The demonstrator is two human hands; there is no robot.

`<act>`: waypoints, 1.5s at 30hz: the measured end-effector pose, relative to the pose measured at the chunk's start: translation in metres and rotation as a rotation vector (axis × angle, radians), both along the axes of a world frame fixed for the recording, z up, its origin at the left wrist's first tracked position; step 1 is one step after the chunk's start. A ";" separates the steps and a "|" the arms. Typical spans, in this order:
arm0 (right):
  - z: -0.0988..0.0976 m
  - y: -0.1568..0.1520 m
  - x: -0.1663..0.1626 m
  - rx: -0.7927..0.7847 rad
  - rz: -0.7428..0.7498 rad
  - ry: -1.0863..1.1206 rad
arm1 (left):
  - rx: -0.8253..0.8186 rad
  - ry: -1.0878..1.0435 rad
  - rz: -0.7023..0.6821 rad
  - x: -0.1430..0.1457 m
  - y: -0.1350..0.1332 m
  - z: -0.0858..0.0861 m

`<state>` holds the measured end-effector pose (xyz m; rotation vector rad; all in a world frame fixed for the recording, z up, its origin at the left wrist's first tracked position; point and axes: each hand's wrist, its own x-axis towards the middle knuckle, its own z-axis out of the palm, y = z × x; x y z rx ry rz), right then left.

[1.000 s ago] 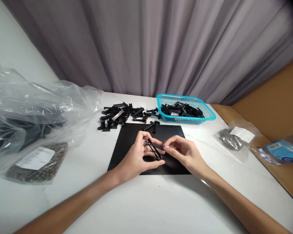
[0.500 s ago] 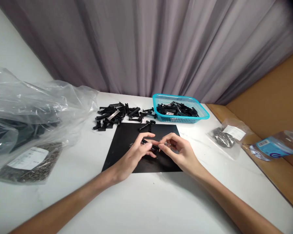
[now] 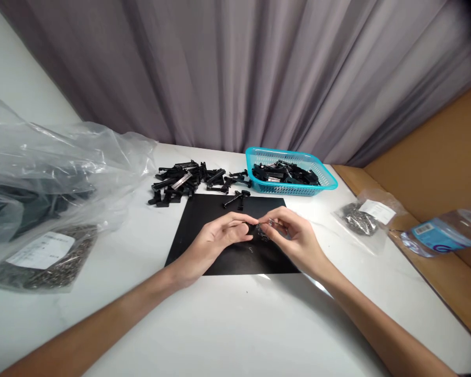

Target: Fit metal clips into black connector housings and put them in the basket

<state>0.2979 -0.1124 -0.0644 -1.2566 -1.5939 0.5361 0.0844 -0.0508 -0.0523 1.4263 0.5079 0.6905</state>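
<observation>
Over the black mat [image 3: 237,264], the left hand [image 3: 215,236] held a mostly hidden black plastic part [image 3: 252,229] in nearly closed fingers; just beside it, the right hand [image 3: 294,236] pinched small metal pieces [image 3: 270,223].

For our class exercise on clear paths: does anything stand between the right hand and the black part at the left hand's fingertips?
No separate object visibly does. Small metal pieces show at the right hand, beside the black part, which the left hand partly hides; contact is unclear.

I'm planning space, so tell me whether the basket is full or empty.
Partly filled: the basket holds a heap of black parts, while its far wall shows above them.
</observation>
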 end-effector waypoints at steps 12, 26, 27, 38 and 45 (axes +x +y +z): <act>0.005 -0.001 0.002 -0.144 0.054 0.063 | 0.326 0.020 0.132 -0.003 0.005 -0.014; 0.019 -0.016 -0.008 -0.214 0.157 0.071 | 0.694 0.174 0.172 -0.010 0.010 -0.017; 0.018 -0.016 -0.008 -0.224 0.159 0.096 | 0.719 0.166 0.176 -0.010 0.011 -0.017; 0.013 -0.014 -0.005 -0.225 0.123 0.121 | 0.791 0.137 0.179 -0.008 0.012 -0.023; 0.010 -0.012 -0.002 -0.215 0.026 -0.017 | 0.780 0.126 0.189 -0.008 0.011 -0.022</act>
